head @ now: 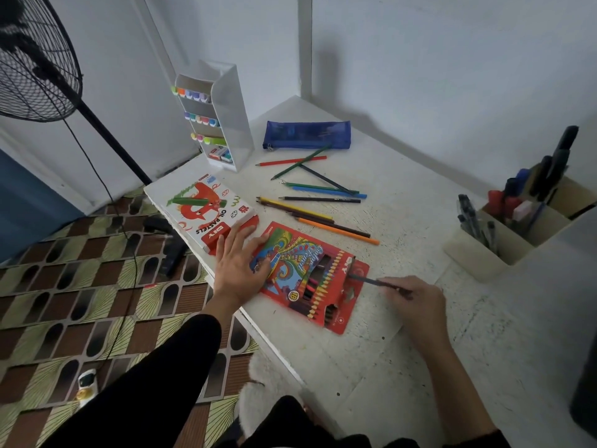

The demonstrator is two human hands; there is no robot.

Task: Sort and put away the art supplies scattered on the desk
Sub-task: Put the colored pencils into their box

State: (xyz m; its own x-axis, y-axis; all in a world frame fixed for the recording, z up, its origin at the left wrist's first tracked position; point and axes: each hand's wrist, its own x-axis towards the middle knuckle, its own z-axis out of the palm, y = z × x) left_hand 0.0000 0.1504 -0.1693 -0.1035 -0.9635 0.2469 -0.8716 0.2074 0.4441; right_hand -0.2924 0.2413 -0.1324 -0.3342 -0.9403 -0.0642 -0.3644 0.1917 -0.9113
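Observation:
A red colour pencil box (310, 276) lies flat near the desk's front edge, its flap open on the right. My left hand (239, 260) presses flat on the box's left end. My right hand (410, 295) pinches a dark pencil (365, 280) whose tip enters the box's open end. Several loose colour pencils (319, 202) lie scattered on the white desk (403, 195) behind the box. An oil pastels box (206, 211) sits at the left edge. A blue pencil case (307, 134) lies at the back.
A white tiered organizer (223, 114) with markers stands at the back left corner. A beige holder (513, 224) with pens and scissors sits at the right. A standing fan (35, 59) and patterned floor are left of the desk.

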